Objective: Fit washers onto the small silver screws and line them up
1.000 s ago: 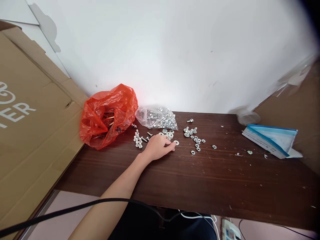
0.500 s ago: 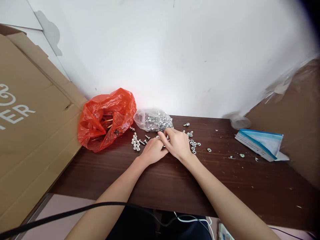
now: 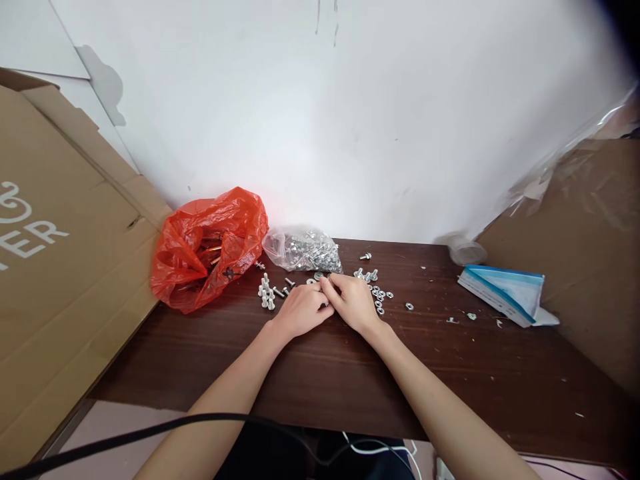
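Note:
My left hand [image 3: 303, 311] and my right hand [image 3: 354, 301] meet over the middle of the dark wooden table, fingertips touching. Both are closed in a pinch. A small glint of metal shows at the left fingers, but what they hold is mostly hidden. Left of them stands a group of pale bolts [image 3: 266, 293], with a few loose bolts [image 3: 280, 292] lying beside it. Just beyond the fingertips lie washers [image 3: 319, 275]. To the right of my right hand are several nuts [image 3: 379, 295] and a cluster of bolts [image 3: 367, 275].
Behind my hands sits a clear plastic bag [image 3: 305, 250] of metal hardware. A red plastic bag [image 3: 210, 250] leans near the cardboard box [image 3: 75, 280] at left. On the right are a blue-edged packet [image 3: 503, 293] and a clear round container [image 3: 467, 251]. A black cable [image 3: 165, 425] crosses in front.
The view has shifted slightly, so the table sits lower and further left in the picture. My right thumb and fingers have drawn closer together at the left fingertips.

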